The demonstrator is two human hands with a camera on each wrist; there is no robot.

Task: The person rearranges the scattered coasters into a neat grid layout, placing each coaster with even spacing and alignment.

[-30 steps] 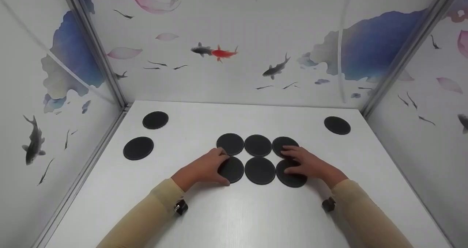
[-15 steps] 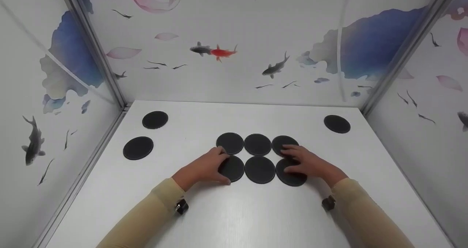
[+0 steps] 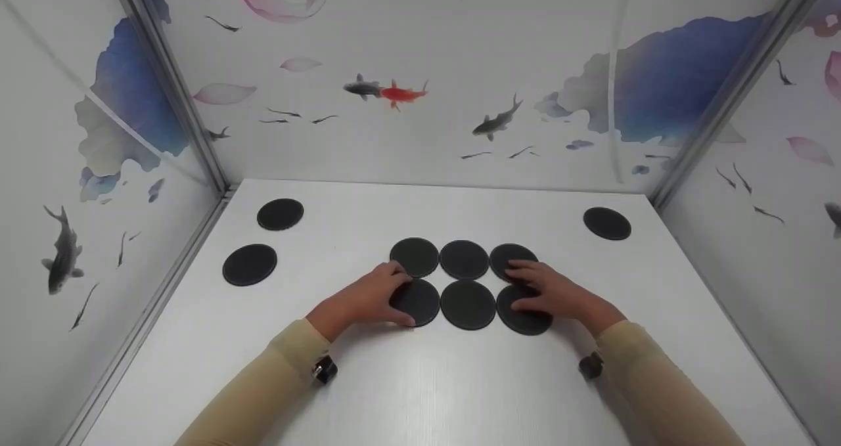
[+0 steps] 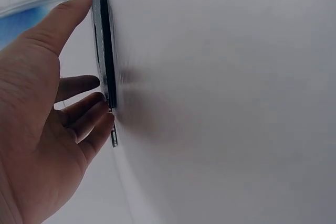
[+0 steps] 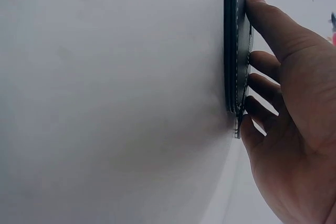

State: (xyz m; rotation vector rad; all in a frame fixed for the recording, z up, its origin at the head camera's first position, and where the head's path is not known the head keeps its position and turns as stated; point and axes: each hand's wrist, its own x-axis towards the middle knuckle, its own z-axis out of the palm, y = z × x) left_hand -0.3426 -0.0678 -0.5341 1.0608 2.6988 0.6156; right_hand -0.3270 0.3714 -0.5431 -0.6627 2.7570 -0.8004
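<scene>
Six round black discs lay close together on the white table (image 3: pixel 420 393), in two rows of three. The left hand (image 3: pixel 368 301) rested on the near left disc (image 3: pixel 420 301), with its fingers laid flat over the disc's left edge and its thumb beside the near edge. It was not gripping the disc, only touching it with straight fingers. In the left wrist view, the left hand (image 4: pixel 42 124) had its fingertips (image 4: pixel 97 103) against the thin edge of the disc (image 4: pixel 105 51). The right hand (image 3: pixel 555 295) lay across two discs on the other side. Its fingers reached onto the far right disc (image 3: pixel 506 259), and its palm and thumb sat on the near right disc (image 3: pixel 525 318). This hand was flat and relaxed too, holding nothing. In the right wrist view, the right hand (image 5: pixel 291 119) had its fingers spread along the rim of the disc (image 5: pixel 233 51). The near middle disc (image 3: pixel 467 305) and the far middle disc (image 3: pixel 464 259) sat between the hands, and no hand touched them. The far left disc (image 3: pixel 414 257) was just past the left fingertips. Three more black discs lay well apart from the group: two at the far left (image 3: pixel 280 214) (image 3: pixel 250 265) and one at the far right (image 3: pixel 607 223). The walls (image 3: pixel 394 71) around the table had painted fish and blue leaves.
</scene>
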